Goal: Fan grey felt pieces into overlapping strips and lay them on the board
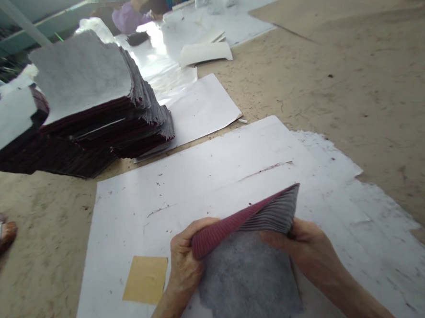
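Observation:
Between my two hands is a stack of cut fabric pieces [246,277], grey on the upper face, its far end bent up. The curled part shows maroon layers [220,230] on the left and fanned grey edges [276,210] on the right. My left hand [187,249] is closed around the left side, some fingers hidden beneath the fabric. On the right side my right hand [304,242] grips the layers, thumb on top and the other fingers mostly behind. White paper [136,211] lies under the stack and both hands.
A tall pile of grey and dark maroon fabric pieces [85,75] stands at the back left. A tan square card [146,279] lies left of my left wrist. Brown paper [318,8] covers the far right. Another person's purple sleeve [126,18] shows at the back, a hand [5,241] at the left edge.

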Demonstrator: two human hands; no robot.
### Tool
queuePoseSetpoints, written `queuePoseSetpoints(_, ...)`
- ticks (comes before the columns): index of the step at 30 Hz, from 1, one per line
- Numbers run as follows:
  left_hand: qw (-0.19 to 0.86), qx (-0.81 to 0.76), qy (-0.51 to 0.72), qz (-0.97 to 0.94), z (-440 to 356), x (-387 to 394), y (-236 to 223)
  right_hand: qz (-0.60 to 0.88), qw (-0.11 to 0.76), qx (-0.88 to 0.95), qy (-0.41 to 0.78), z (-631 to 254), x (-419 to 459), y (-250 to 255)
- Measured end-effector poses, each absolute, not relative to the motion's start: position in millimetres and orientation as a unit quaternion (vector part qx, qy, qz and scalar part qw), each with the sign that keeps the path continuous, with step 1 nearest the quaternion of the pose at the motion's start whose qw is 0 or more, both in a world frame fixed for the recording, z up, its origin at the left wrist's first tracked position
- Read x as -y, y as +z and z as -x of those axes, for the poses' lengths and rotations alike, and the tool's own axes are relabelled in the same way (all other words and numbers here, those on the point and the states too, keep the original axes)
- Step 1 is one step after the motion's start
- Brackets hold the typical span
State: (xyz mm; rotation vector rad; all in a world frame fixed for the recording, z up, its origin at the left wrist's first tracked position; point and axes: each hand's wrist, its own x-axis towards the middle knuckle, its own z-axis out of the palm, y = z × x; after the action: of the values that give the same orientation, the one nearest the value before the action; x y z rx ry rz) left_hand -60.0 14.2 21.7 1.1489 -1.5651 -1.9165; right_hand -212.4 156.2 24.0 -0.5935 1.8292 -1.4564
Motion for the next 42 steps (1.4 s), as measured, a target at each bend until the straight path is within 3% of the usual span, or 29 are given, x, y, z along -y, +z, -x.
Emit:
queuePoseSetpoints(3, 0.177, 0.489, -0.745, -0.418, 63, -13, 23, 0.360, 0.139, -0.734, -0.559, 203, -161, 14)
queuePoseSetpoints(5, 0.146, 0.419, -0.795, -0.413, 66, -11, 25, 0.387, 0.081, -0.725, -0.564, 201, -160, 7)
queuePoseSetpoints(8, 0.120, 0.404, -0.811, -0.406, 70, -10, 29, 0.341, 0.153, -0.738, -0.562, 207, -155, 7)
queuePoseSetpoints(13, 0.215, 0.531, -0.687, -0.447, 66, -20, 35, 0.156, 0.403, -0.688, -0.583, 215, -150, 32)
queuePoseSetpoints(15, 0.226, 0.564, -0.653, -0.453, 62, -24, 35, 0.124, 0.426, -0.686, -0.576, 212, -150, 35)
queuePoseSetpoints(17, 0.202, 0.596, -0.617, -0.472, 61, -27, 32, 0.168, 0.336, -0.777, -0.504, 206, -150, 28)
queuePoseSetpoints(20, 0.179, 0.689, -0.479, -0.514, 62, -28, 24, 0.293, 0.073, -0.888, -0.347, 198, -150, 11)
queuePoseSetpoints(22, 0.194, 0.741, -0.372, -0.524, 61, -30, 20, 0.356, -0.055, -0.887, -0.289, 195, -150, 7)
queuePoseSetpoints(25, 0.213, 0.831, -0.249, -0.450, 56, -37, 17, 0.407, -0.124, -0.871, -0.246, 192, -152, 17)
queuePoseSetpoints(30, 0.111, 0.963, -0.120, -0.216, 44, -47, 8, 0.551, -0.108, -0.801, -0.208, 175, -169, 14)
queuePoseSetpoints(33, 0.075, 0.976, -0.125, -0.164, 39, -46, -1, 0.590, -0.093, -0.787, -0.156, 165, -183, -2)
queuePoseSetpoints(36, 0.133, 0.954, -0.183, -0.200, 34, -45, -4, 0.582, -0.102, -0.785, -0.188, 168, -190, 1)
queuePoseSetpoints(39, 0.195, 0.873, -0.298, -0.333, 33, -39, -2, 0.490, -0.089, -0.828, -0.259, 182, -186, 18)
queuePoseSetpoints(42, 0.173, 0.780, -0.407, -0.442, 46, -22, 7, 0.366, -0.059, -0.880, -0.295, 197, -171, 23)
